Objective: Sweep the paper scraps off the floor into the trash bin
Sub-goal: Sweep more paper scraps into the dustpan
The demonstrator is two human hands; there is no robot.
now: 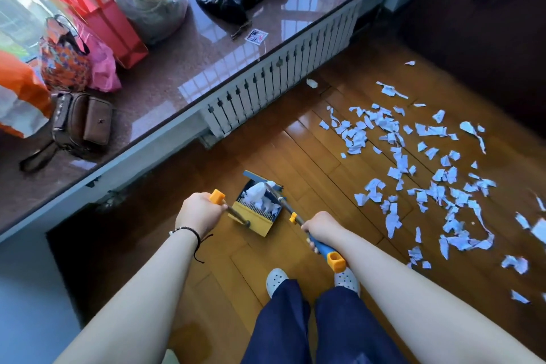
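arms: bare, no sleeves
left hand (pixel 200 213) wrist: black cord bracelet, loose end dangling
legs: dark navy trousers (pixel 307 325)
feet: white perforated clogs (pixel 276 280)

Glossy wood, glossy stone, matt paper

Polished wooden floor (pixel 266 151) is gleaming under matt torn paper scraps (pixel 428 174); the stone-look sill (pixel 189 65) is shining glossily near its edge; the dustpan (pixel 257 210) is looking like smooth plastic.

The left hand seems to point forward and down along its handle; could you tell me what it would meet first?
Probably the dustpan, already holding paper scraps; left hand grips its handle, though depth is unclear.
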